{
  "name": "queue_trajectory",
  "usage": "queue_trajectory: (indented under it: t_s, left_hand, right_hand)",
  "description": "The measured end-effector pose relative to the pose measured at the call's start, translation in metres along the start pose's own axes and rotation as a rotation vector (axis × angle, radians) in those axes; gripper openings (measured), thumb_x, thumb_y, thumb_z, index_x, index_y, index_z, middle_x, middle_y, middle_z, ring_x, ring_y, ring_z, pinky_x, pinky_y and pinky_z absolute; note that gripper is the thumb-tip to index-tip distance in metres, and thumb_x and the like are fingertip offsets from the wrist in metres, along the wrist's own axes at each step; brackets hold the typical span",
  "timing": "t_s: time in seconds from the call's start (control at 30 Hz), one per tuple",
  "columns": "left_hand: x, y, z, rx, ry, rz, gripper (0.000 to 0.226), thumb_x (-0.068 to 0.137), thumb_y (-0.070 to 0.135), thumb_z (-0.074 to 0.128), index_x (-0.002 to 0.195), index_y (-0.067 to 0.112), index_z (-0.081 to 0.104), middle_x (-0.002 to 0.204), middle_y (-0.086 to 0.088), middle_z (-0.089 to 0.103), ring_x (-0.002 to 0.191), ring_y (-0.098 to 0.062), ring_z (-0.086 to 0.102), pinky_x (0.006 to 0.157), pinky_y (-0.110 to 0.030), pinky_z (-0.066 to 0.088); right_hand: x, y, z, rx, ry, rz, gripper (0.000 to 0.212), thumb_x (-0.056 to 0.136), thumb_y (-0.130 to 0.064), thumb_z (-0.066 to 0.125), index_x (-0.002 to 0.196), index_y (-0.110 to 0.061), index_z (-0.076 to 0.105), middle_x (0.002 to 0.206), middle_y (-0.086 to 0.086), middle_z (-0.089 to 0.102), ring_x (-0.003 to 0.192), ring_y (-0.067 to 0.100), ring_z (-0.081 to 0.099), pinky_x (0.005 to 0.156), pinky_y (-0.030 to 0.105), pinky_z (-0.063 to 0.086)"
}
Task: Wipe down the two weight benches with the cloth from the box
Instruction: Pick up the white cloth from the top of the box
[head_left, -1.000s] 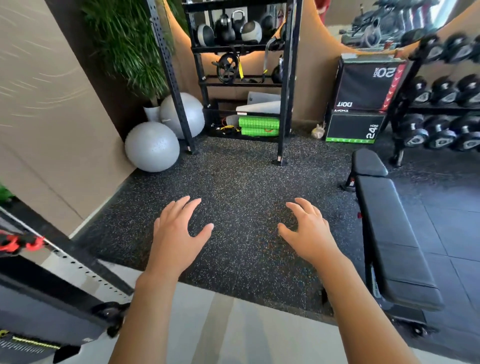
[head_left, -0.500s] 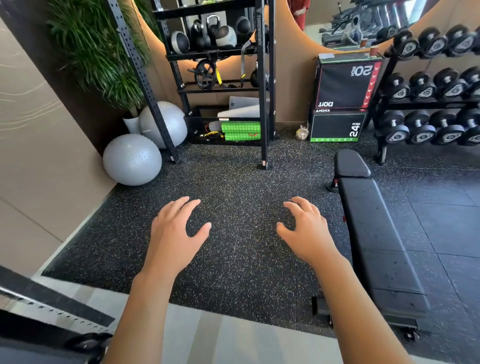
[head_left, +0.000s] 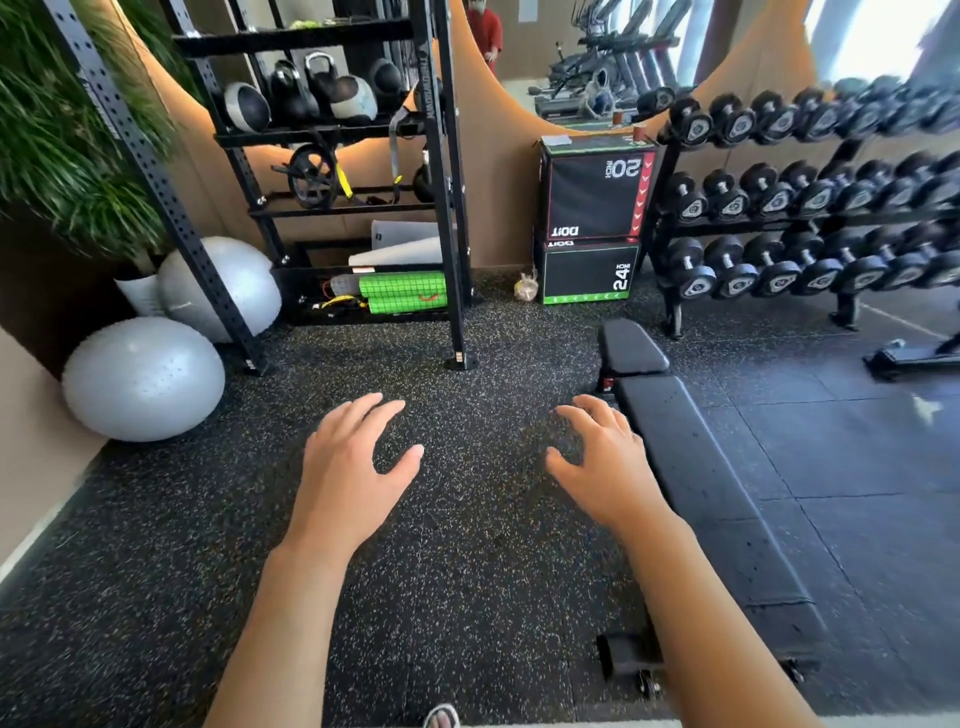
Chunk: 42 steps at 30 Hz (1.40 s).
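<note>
status: task at its start, by the look of it. no cloth in either hand, nothing wiped that can be judged.

left hand (head_left: 353, 467): released, fingers spread and relaxed, holding nothing, above the speckled floor (head_left: 467, 571).
right hand (head_left: 608, 462): released, fingers loosely bent, holding nothing, just beside the near bench's edge.

weight bench (head_left: 701, 493): black pad, runs from 1 o'clock to 4 o'clock of the hands. a second bench is only partly shown, low frame at 2 o'clock (head_left: 914, 356); cannot tell for sure.

stacked boxes (head_left: 592, 208): at 12 o'clock, against the wall. a pale folded thing (head_left: 557, 140) lies on top, possibly the cloth; too small to confirm.

left to do: fetch cloth, wipe 2 benches.

writing: boxes read "20 inch" and "24 inch", sideways, plus a logo that reads upside down, roughly "doit". dumbbell rack (head_left: 805, 223) at 2 o'clock: end markings unreadable.
</note>
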<state>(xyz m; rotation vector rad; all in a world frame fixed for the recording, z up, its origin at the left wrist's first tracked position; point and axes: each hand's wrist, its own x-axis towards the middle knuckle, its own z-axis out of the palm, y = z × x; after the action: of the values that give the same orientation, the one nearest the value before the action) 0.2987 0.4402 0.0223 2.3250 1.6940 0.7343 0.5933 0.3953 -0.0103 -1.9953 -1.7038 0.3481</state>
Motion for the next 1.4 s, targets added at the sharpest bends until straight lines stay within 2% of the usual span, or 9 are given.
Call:
queue_trajectory:
  t_s: [0.33,0.8,1.13,1.4]
  left_hand:
    - [0.143,-0.082,0.006,-0.072,-0.053,0.100,0.059,0.098,0.051,0.062,0.152,0.032,0.051,0.161,0.008,0.044,0.152,-0.020,0.032,0.126,-0.054,0.030]
    - [0.228,-0.146,0.023,-0.166,-0.066,0.102,0.059,0.097,0.048,0.066,0.152,0.029,0.053,0.161,0.005,0.045,0.151,-0.021,0.035,0.126,-0.053,0.030]
    - [0.305,-0.139,0.062,-0.163,-0.067,0.090,0.059,0.096,0.048,0.066,0.151,0.030,0.053,0.161,0.006,0.045,0.151,-0.021,0.034,0.126,-0.051,0.030]
    - [0.415,-0.085,0.118,-0.123,-0.098,0.116,0.059,0.097,0.048,0.064,0.152,0.031,0.052,0.161,0.007,0.044,0.152,-0.020,0.033,0.126,-0.054,0.029]
  right_hand:
    - [0.112,-0.053,0.039,-0.026,0.063,0.109,0.060,0.097,-0.045,0.062,0.152,-0.027,0.049,0.162,-0.007,0.035,0.152,0.020,0.027,0.120,0.054,0.029]
    - [0.202,-0.087,0.071,-0.088,0.048,0.122,0.060,0.098,-0.043,0.061,0.154,-0.027,0.046,0.162,-0.008,0.035,0.150,0.020,0.031,0.124,0.051,0.028]
    - [0.284,-0.046,0.078,-0.065,0.048,0.130,0.059,0.098,-0.044,0.061,0.153,-0.027,0.048,0.161,-0.008,0.036,0.149,0.020,0.033,0.124,0.054,0.029]
    - [0.387,0.029,0.054,-0.020,0.074,0.153,0.057,0.096,-0.043,0.061,0.150,-0.028,0.050,0.159,-0.009,0.039,0.148,0.019,0.034,0.121,0.050,0.031]
